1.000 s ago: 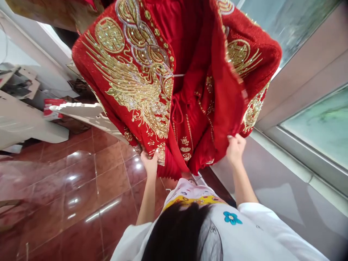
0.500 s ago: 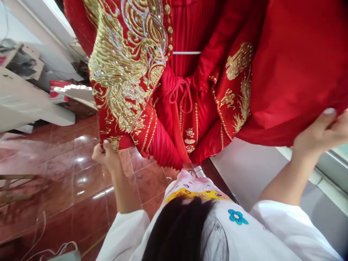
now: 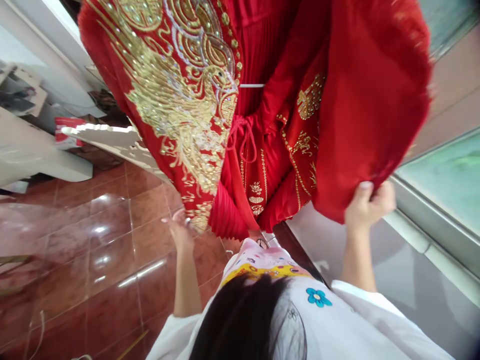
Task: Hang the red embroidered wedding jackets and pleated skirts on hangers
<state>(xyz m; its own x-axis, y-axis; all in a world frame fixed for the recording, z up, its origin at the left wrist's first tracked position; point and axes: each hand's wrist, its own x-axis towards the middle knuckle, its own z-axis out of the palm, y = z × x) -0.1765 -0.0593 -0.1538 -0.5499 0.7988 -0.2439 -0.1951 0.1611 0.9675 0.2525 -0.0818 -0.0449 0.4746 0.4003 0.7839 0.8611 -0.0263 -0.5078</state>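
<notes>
Reaching forward, right hand (image 3: pixel 369 204) pinches and left hand (image 3: pixel 181 232) touches red jacket (image 3: pixel 180 105).

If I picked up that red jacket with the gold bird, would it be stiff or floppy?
The red jacket would probably flop, since its plain lining curves loosely above the right hand. The gold bird side looks thickly stitched and beaded, so it may feel stiffer and heavier.

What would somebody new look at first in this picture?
Probably the big sparkly gold bird, stitched on the left front of the bright red jacket, above the left hand. The right hand grips the jacket's other side. Next might be the blue flower on the white top, at the bottom.
</notes>
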